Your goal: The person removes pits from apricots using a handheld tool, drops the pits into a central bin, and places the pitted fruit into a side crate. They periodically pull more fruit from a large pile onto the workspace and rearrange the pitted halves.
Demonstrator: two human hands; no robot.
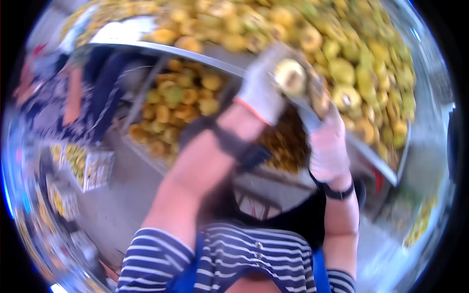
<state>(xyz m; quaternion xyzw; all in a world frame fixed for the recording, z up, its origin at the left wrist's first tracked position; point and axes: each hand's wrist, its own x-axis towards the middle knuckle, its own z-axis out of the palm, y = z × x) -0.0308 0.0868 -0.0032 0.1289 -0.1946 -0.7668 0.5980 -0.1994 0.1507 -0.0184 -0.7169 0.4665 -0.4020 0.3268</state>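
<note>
My left hand [264,83], in a pale glove with an orange cuff and brown-stained fingers, is closed around a cut yellow peach [290,77]. The peach's cut face is turned up, with a brown centre. Close beside it, my right hand [330,146] wears a similar glove, its stained fingers curled near the fruit. Whatever the right hand grips is blurred and cannot be made out. Both hands are over the metal table's front edge [195,57], just short of the heaped peaches [342,73].
Below the table edge, a crate holds peach halves [183,95]. Beside it, a container holds small brown pieces [286,146], perhaps pits. White baskets [97,168] with yellow fruit stand on the floor at left. Another person [73,93] sits at the left. A metal rim [373,158] bounds the table's right corner.
</note>
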